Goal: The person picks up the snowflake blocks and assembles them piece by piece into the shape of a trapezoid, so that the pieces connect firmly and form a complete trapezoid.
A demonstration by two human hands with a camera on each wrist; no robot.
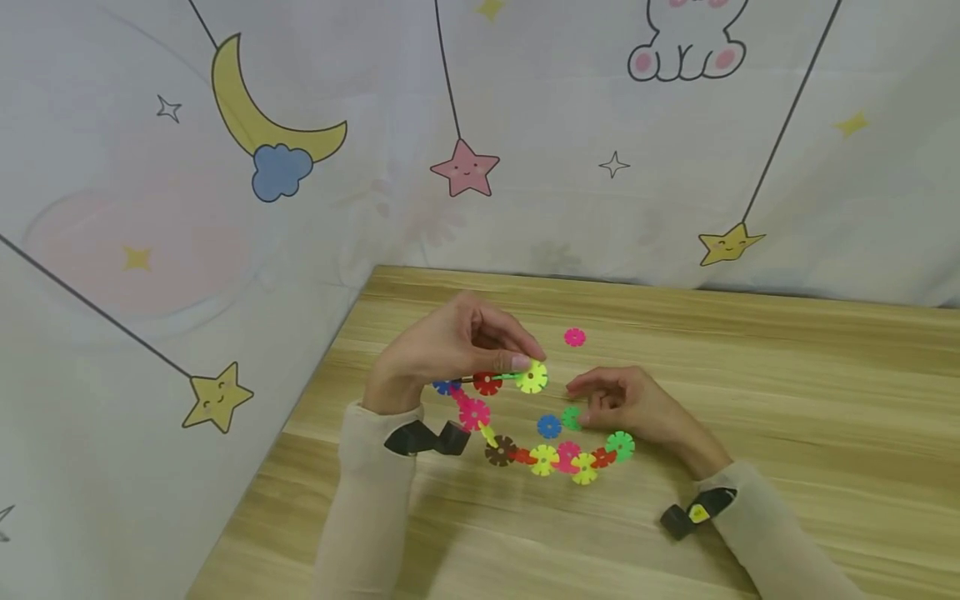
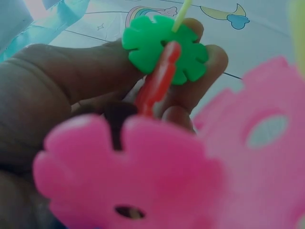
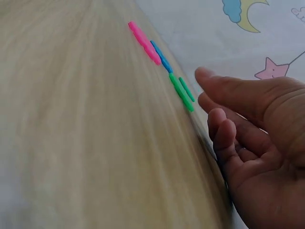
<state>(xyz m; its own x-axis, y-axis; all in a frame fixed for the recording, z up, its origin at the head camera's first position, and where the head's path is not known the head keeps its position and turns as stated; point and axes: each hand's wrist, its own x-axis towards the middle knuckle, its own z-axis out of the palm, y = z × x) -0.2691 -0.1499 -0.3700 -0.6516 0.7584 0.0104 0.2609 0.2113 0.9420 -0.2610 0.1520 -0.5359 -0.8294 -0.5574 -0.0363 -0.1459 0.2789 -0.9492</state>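
Observation:
A chain of notched, flower-shaped plastic discs, slotted together in yellow, green, red, pink, brown and blue, hangs from my left hand. Thumb and fingers pinch it near one end, at the green disc beside a yellow disc. The rest curves down and round to the right, to a green end disc. My right hand is low over the table with loosely bent fingers, holding nothing. Nearest to it lie a loose green disc and a blue disc.
A loose pink disc lies farther back on the wooden table. White cloth printed with stars and a moon hangs behind the table and along its left side. Both wrists wear small black cameras.

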